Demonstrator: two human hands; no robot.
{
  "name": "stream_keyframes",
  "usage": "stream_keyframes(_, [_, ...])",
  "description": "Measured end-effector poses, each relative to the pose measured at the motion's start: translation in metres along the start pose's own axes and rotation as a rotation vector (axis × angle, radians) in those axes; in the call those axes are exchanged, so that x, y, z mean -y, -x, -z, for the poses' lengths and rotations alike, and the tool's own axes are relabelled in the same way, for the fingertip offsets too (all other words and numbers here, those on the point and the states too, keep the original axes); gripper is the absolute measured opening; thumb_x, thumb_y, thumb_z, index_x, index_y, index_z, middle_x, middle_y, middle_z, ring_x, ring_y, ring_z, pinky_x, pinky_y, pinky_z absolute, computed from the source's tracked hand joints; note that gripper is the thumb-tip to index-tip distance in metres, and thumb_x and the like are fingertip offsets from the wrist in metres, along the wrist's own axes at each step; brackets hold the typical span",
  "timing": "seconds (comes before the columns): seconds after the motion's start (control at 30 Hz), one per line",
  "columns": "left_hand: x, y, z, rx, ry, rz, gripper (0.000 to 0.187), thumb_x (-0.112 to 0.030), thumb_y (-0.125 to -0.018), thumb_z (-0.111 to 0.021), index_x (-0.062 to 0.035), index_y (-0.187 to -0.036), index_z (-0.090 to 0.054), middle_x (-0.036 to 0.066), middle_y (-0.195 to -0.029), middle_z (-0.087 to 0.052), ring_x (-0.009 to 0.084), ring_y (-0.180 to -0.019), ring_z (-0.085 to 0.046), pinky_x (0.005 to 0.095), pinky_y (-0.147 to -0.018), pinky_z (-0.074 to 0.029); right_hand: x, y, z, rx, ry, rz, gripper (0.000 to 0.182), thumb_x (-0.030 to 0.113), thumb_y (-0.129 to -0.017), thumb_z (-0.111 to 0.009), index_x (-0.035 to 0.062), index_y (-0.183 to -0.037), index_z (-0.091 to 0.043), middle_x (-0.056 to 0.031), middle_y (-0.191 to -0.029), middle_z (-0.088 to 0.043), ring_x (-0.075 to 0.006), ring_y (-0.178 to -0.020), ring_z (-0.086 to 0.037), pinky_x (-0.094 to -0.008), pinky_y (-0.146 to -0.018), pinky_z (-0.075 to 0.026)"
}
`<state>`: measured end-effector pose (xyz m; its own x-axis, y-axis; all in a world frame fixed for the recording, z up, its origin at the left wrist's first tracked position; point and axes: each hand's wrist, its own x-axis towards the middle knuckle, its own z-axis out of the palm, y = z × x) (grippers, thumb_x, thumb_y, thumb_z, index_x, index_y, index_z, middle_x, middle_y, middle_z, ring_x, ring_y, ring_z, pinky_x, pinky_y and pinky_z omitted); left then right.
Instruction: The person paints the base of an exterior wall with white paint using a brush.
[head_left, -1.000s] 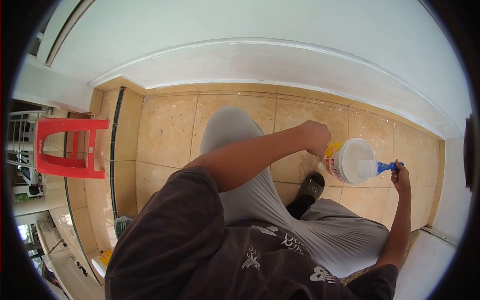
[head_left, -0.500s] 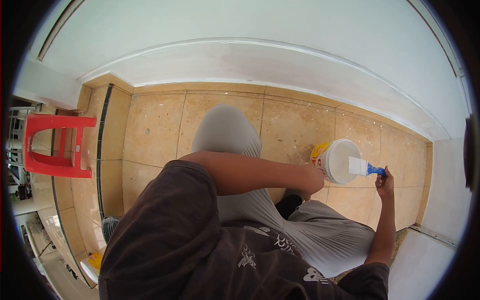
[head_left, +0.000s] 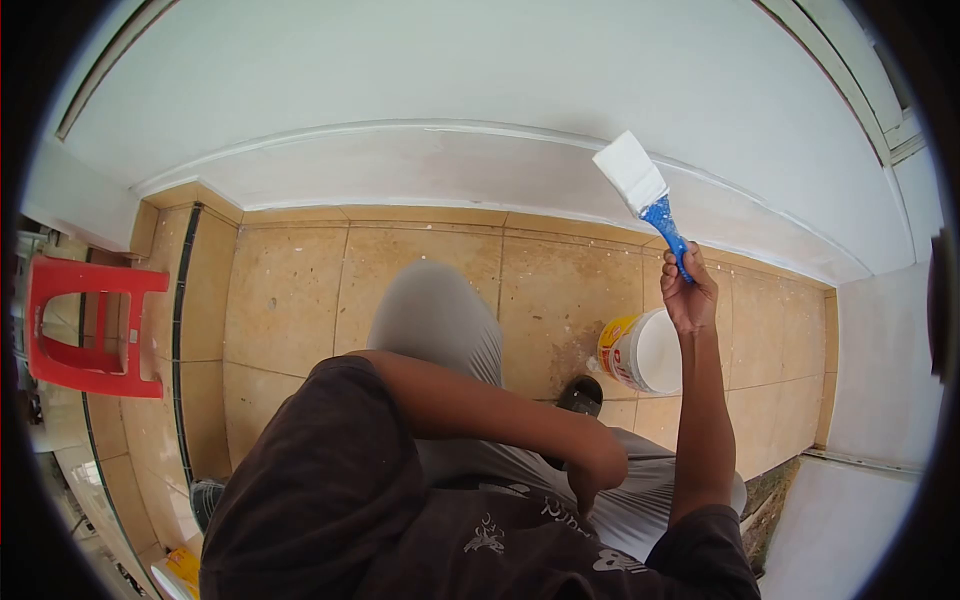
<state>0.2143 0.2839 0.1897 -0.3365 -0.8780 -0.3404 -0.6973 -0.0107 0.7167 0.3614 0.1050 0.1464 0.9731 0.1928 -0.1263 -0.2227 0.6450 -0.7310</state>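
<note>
The slender, bare right arm (head_left: 707, 430) points up toward 12 o'clock, its wrist nearly in line with the forearm. At 3 o'clock in the view, the bare right hand (head_left: 690, 292) shows its inner side to the camera, fingers and thumb curled in a grip. The bare left arm (head_left: 490, 405) crosses in front of the torso toward 4 o'clock; its wrist bends, and the bare left hand (head_left: 599, 460) angles down toward 6 o'clock, its fingers mostly hidden.

A flat, pale white wall (head_left: 400, 75) rises ahead of the hands (head_left: 690, 290); a beige, speckled tile floor (head_left: 575, 285) spreads below them, and a red plastic stool (head_left: 131, 315) stands well to their left.
</note>
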Motion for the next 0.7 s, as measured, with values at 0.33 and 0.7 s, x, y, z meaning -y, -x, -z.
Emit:
stream_keyframes(0.33, [0.027, 0.106, 0.03, -0.089, 0.898, -0.597, 0.063, -0.043, -0.082, -0.077, 0.0011, -0.122, -0.058, 0.011, -0.114, -0.064, 0.0229, -0.1, -0.065, 0.0358, -0.088, -0.051, -0.214, -0.054, -0.128, 0.239, 0.348, -0.054, 0.028, -0.005, -0.09, -0.05, 0.0121, -0.11, -0.041, -0.0082, -0.101, -0.054, -0.0126, -0.073, -0.047, -0.0268, -0.063, -0.039])
stream_keyframes(0.7, [0.057, 0.135, 0.026, -0.169, 1.023, -0.426, 0.061, -0.035, -0.082, -0.078, 0.0006, -0.125, -0.054, 0.01, -0.11, -0.064, 0.0173, -0.1, -0.061, 0.03, -0.084, -0.05, -0.274, -0.084, -0.187, 0.026, 0.94, 0.546, 0.041, 0.005, -0.097, -0.044, -0.0021, -0.137, -0.042, -0.0166, -0.109, -0.057, -0.0204, -0.087, -0.054, -0.0326, -0.082, -0.045])
